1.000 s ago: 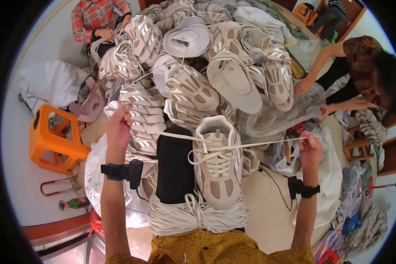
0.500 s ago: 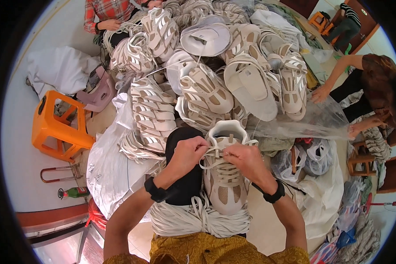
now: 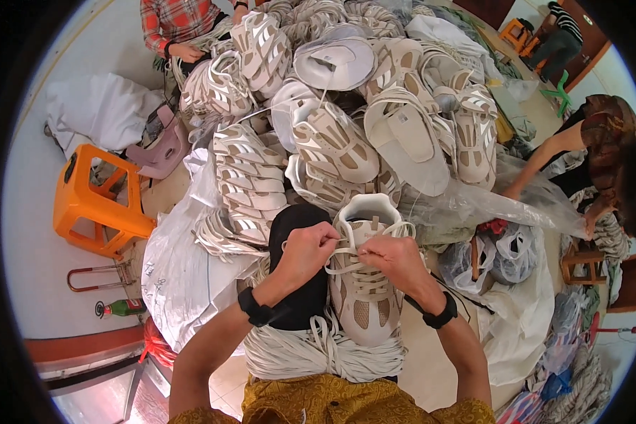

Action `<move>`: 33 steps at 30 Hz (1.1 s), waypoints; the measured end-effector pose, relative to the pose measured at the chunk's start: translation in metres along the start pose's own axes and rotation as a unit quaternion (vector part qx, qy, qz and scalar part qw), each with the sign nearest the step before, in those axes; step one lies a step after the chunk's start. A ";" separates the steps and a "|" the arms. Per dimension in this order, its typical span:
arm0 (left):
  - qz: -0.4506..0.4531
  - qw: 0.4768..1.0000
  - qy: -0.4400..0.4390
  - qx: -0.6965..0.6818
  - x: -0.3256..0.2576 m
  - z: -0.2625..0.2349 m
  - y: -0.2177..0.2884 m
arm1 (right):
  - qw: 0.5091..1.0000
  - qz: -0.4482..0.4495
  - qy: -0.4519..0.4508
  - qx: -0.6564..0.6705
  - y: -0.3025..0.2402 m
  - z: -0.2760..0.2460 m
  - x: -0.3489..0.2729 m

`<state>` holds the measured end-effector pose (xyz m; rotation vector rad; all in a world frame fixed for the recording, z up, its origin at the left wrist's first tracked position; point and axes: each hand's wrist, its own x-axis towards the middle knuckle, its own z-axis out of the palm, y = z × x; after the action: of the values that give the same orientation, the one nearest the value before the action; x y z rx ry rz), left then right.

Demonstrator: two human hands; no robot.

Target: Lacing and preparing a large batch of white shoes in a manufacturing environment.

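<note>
Beige sneaker (image 3: 364, 283) upright on lap, below heaped shoe uppers (image 3: 332, 134), beside black form (image 3: 297, 283). Left hand (image 3: 305, 249) and right hand (image 3: 392, 260) together again at tongue, fingers pinched on white lace (image 3: 346, 244); earlier spread wide, lace taut.

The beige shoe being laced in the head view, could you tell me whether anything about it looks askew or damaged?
Nothing stands out. The beige shoe sits upright between the left hand and right hand, its crossed laces even, no damage visible; the white lace bundle lies below.
</note>
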<state>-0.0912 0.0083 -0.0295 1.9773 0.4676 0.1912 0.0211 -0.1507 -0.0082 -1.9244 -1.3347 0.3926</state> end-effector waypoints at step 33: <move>0.363 0.767 0.013 0.529 -0.002 0.017 0.026 | 0.924 0.234 0.182 0.240 0.029 -0.070 -0.081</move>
<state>-0.0809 -0.0162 -0.0135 3.2176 -0.3319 0.5216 0.0509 -0.2569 0.0052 -1.7608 -0.4682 0.5082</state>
